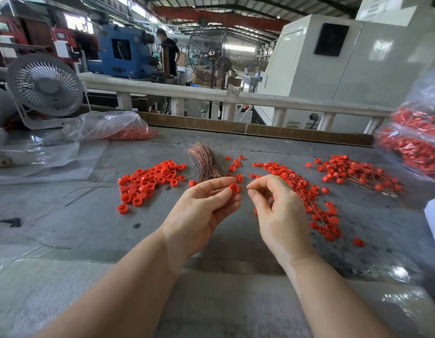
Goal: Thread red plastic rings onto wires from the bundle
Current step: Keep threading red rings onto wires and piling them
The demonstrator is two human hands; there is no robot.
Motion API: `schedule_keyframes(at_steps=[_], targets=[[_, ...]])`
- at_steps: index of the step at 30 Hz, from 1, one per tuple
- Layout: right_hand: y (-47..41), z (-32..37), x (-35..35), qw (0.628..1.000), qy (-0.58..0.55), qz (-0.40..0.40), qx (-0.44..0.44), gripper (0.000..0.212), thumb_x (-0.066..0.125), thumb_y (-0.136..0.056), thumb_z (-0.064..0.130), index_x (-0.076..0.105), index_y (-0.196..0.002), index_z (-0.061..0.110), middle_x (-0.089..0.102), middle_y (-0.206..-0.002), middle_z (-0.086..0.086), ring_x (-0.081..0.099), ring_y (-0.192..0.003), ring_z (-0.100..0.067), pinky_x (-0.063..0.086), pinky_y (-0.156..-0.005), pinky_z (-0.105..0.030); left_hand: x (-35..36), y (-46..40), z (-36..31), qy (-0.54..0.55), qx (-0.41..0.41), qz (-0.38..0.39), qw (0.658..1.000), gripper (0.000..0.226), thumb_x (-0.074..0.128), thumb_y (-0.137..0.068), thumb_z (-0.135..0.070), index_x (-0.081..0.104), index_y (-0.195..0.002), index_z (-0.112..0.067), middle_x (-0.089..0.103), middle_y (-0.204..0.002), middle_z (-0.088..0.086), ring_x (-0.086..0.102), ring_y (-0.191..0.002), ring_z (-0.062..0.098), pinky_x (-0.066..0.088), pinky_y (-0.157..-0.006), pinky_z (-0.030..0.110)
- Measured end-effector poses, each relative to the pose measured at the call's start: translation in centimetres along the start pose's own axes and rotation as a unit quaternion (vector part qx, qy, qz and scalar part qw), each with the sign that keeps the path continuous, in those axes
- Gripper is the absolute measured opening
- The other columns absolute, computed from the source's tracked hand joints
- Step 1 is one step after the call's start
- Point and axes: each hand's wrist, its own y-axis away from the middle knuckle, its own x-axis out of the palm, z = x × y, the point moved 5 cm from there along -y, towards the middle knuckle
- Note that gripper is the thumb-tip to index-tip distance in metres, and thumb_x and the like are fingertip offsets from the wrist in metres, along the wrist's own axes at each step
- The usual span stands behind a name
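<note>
The left hand [201,206] pinched one small red plastic ring [234,188] between thumb and fingertips, its grip closed on the ring and held above the grey table [94,223]. Just beside it, the right hand [277,211] had thumb and forefinger pressed together as if on a fine wire; the wire itself was too thin to make out, so the tip's position relative to the ring's hole could not be told.

The main risk seemed to be a miss. A thin, springy strand could likely bend or slide past the hole if the ring tilted in the pinch. The ring was small and smooth, and might pop out and drop among the loose red rings [148,181] on the left, costing a fresh pick. The coppery bundle of wires [207,163] lay just beyond the hands, and the heap of already threaded rings [309,191] sat under the right hand. A low wrist there could snag trailing wires and drag finished pieces off their pile.
</note>
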Motion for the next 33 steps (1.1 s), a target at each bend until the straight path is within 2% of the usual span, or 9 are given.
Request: schedule_keyframes(at_steps=[7, 12, 15, 22, 33], targets=[[0.05, 0.17, 0.08, 1.000, 0.004, 0.003, -0.011, 0.009, 0.063, -0.083, 0.001, 0.062, -0.078, 0.009, 0.059, -0.075, 0.005, 0.048, -0.067, 0.001, 0.035, -0.063, -0.009, -0.12, 0.09, -0.04, -0.003, -0.005, -0.002, 1.000, 0.019, 0.048, -0.086, 0.007, 0.065, -0.088, -0.003, 0.070, -0.070, 0.006, 0.066, -0.059, 0.010, 0.056, -0.060, 0.020], [0.02, 0.33, 0.24, 1.000, 0.009, 0.012, -0.014, 0.009, 0.064, -0.083, 0.002, 0.064, -0.078, 0.010, 0.057, -0.075, 0.007, 0.048, -0.067, 0.000, 0.036, -0.063, -0.010, -0.19, 0.06, -0.09, 0.010, -0.006, -0.007, 1.000, 0.021, 0.048, -0.086, 0.008, 0.066, -0.085, -0.001, 0.070, -0.070, 0.008, 0.066, -0.060, 0.010, 0.056, -0.060, 0.019], [-0.01, 0.46, 0.30, 1.000, 0.005, 0.017, -0.018, 0.009, 0.064, -0.083, 0.001, 0.064, -0.079, 0.009, 0.057, -0.076, 0.007, 0.048, -0.069, 0.000, 0.040, -0.065, -0.017, -0.25, 0.03, -0.11, 0.024, -0.010, -0.011, 1.000, 0.025, 0.045, -0.087, 0.010, 0.068, -0.083, 0.000, 0.069, -0.071, 0.010, 0.067, -0.062, 0.012, 0.056, -0.059, 0.019], [0.01, 0.64, 0.31, 0.999, 0.011, 0.027, -0.022, 0.009, 0.065, -0.082, 0.002, 0.066, -0.079, 0.010, 0.056, -0.075, 0.008, 0.048, -0.068, 0.001, 0.037, -0.063, -0.011, -0.28, 0.10, -0.21, -0.001, -0.011, -0.007, 1.000, 0.033, 0.051, -0.082, 0.008, 0.076, -0.067, -0.008, 0.070, -0.070, 0.009, 0.066, -0.059, 0.011, 0.056, -0.059, 0.019], [-0.10, 0.61, 0.55, 0.999, 0.008, 0.035, -0.016, 0.010, 0.067, -0.081, 0.003, 0.067, -0.077, 0.012, 0.057, -0.073, 0.008, 0.048, -0.067, 0.002, 0.037, -0.064, -0.008, -0.38, 0.15, -0.37, -0.015, -0.009, -0.014, 1.000, 0.026, 0.056, -0.076, 0.005, 0.076, -0.067, -0.010, 0.071, -0.071, 0.008, 0.067, -0.060, 0.010, 0.055, -0.058, 0.018]])
